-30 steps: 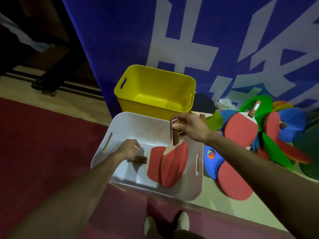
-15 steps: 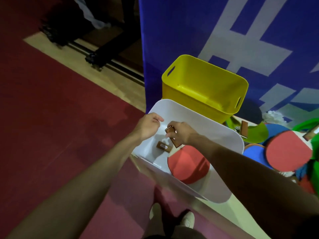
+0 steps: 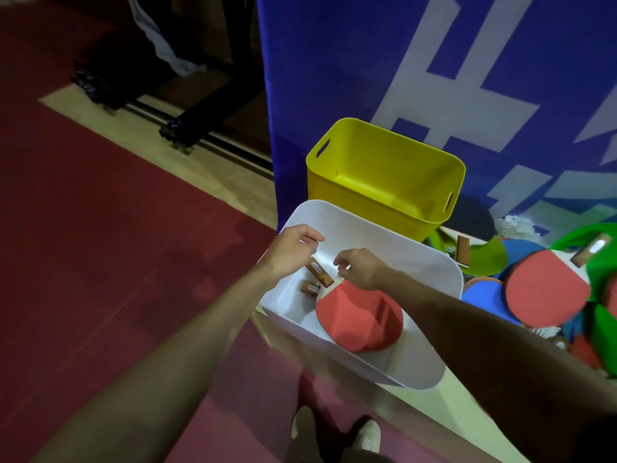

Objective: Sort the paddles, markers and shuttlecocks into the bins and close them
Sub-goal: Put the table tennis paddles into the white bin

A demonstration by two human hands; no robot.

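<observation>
Slack, empty left hand (image 3: 293,250) and right hand (image 3: 362,269) hover over round red wooden-handled paddles (image 3: 359,324).

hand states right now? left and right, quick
Left hand: fingers curled over the white bin rim; whether it has a grip cannot be told.
Right hand: open, loosely curled, holding nothing, above the red paddles.

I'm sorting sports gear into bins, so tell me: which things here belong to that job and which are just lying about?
Job: white bin, two red paddles in it, yellow bin, pile of loose paddles beside the bins.
Lying about: blue banner, black stand, white cloth.
</observation>
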